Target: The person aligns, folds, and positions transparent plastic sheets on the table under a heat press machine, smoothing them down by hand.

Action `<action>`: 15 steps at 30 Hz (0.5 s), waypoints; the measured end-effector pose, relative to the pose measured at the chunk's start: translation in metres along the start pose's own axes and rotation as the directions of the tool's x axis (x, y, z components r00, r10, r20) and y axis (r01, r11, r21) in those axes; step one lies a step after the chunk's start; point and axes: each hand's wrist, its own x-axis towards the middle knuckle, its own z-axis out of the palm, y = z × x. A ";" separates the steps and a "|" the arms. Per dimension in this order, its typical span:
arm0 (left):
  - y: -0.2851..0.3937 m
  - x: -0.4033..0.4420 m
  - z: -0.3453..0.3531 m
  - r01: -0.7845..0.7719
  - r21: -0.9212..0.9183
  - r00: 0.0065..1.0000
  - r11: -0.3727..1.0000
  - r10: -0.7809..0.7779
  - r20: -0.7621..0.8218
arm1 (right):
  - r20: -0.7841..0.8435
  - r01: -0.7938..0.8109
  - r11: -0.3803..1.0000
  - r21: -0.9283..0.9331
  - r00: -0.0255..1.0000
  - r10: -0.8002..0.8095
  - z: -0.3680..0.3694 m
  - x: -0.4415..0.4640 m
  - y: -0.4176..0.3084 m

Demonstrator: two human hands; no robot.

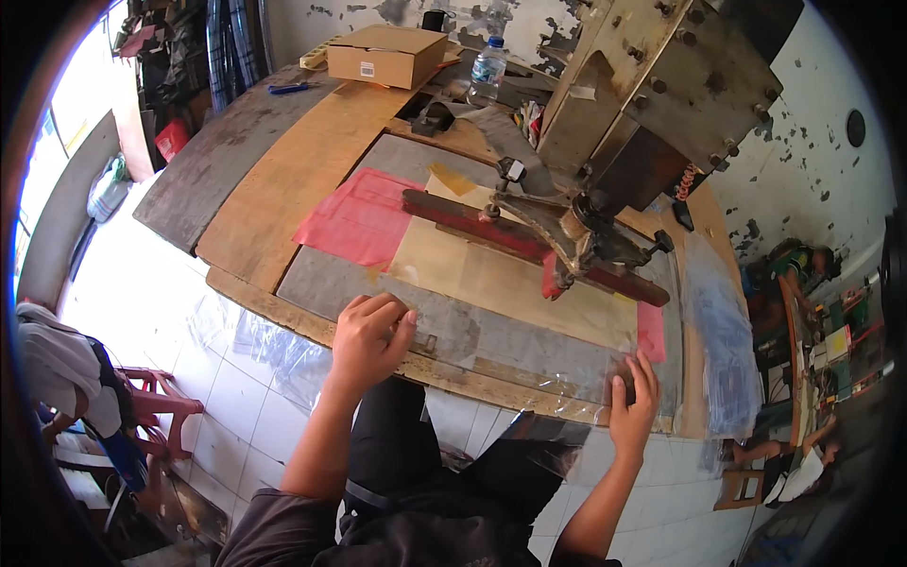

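Observation:
My left hand (371, 338) is closed above the table's front edge, its fingers curled and thumb pressed in. What it holds, if anything, is too thin to make out. At the front right, my right hand (631, 402) has bent fingers around the edge of a clear plastic sheet (565, 392), which glints along the table edge. Beyond both hands, a dark metal bar (472, 225) of a press (576, 227) lies across a cream sheet (435, 260). Pink sheets show at the left (364, 219) and right (650, 331) ends of it.
Clear plastic sheets hang over the table's right side (723, 340) and left front (260, 335). A cardboard box (387, 55) and a water bottle (487, 71) stand at the back. Other people sit at the far left (71, 369) and right (803, 468).

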 end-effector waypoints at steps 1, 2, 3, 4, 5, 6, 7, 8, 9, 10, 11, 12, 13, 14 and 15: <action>0.001 0.000 0.000 -0.002 -0.009 1.000 1.000 0.002 -0.003 | 0.000 0.006 1.000 0.001 1.000 -0.006 -0.002 0.001 -0.003; 0.001 0.000 0.000 -0.004 -0.019 1.000 1.000 0.004 -0.006 | 0.029 -0.012 1.000 -0.007 1.000 0.012 -0.005 0.002 -0.007; 0.002 -0.001 -0.001 0.000 -0.019 1.000 1.000 0.000 -0.009 | 0.059 -0.030 0.999 -0.017 0.998 0.031 -0.009 0.004 -0.011; 0.002 -0.001 -0.001 0.012 -0.020 1.000 1.000 -0.012 0.005 | 0.061 -0.027 0.999 -0.019 0.998 0.028 -0.014 0.006 -0.011; 0.002 -0.001 -0.001 0.023 -0.021 1.000 1.000 -0.023 0.019 | 0.117 -0.030 0.999 -0.014 0.993 0.031 -0.018 0.009 -0.010; 0.004 0.000 -0.001 0.026 -0.023 0.999 0.999 -0.026 0.019 | 0.174 -0.035 0.999 -0.011 0.984 0.037 -0.024 0.013 -0.008; 0.005 0.000 -0.002 0.041 -0.007 0.999 0.999 -0.041 0.024 | 0.175 -0.036 0.999 -0.013 0.984 0.038 -0.029 0.017 -0.006; 0.006 0.001 -0.001 0.055 0.008 0.998 0.998 -0.055 0.031 | 0.202 -0.024 0.999 -0.033 0.979 0.030 -0.034 0.023 -0.003; 0.005 -0.001 -0.001 0.054 0.007 0.998 0.999 -0.054 0.034 | 0.226 -0.013 0.999 -0.052 0.974 0.024 -0.035 0.026 0.000; 0.006 0.000 0.000 0.045 0.013 0.999 0.999 -0.045 0.022 | 0.226 -0.018 0.998 -0.052 0.974 0.029 -0.036 0.032 0.002; 0.006 0.000 0.000 0.035 0.020 0.999 0.999 -0.035 0.011 | 0.181 -0.055 0.998 -0.036 0.982 0.061 -0.034 0.039 0.005; 0.006 0.000 0.000 0.032 0.020 0.999 0.999 -0.032 0.016 | 0.136 -0.092 0.996 -0.019 0.986 0.094 -0.032 0.045 0.006; 0.005 0.001 0.001 0.031 0.017 0.999 0.999 -0.032 0.021 | 0.060 -0.072 0.997 -0.001 0.996 0.072 -0.028 0.051 0.003; 0.005 0.002 0.001 0.030 0.014 0.999 0.999 -0.031 0.024 | 0.057 -0.075 0.997 0.001 0.996 0.075 -0.022 0.055 0.008; 0.006 0.003 0.000 0.028 0.015 0.999 0.999 -0.029 0.024 | 0.040 -0.077 0.997 0.018 0.996 0.076 -0.014 0.058 0.015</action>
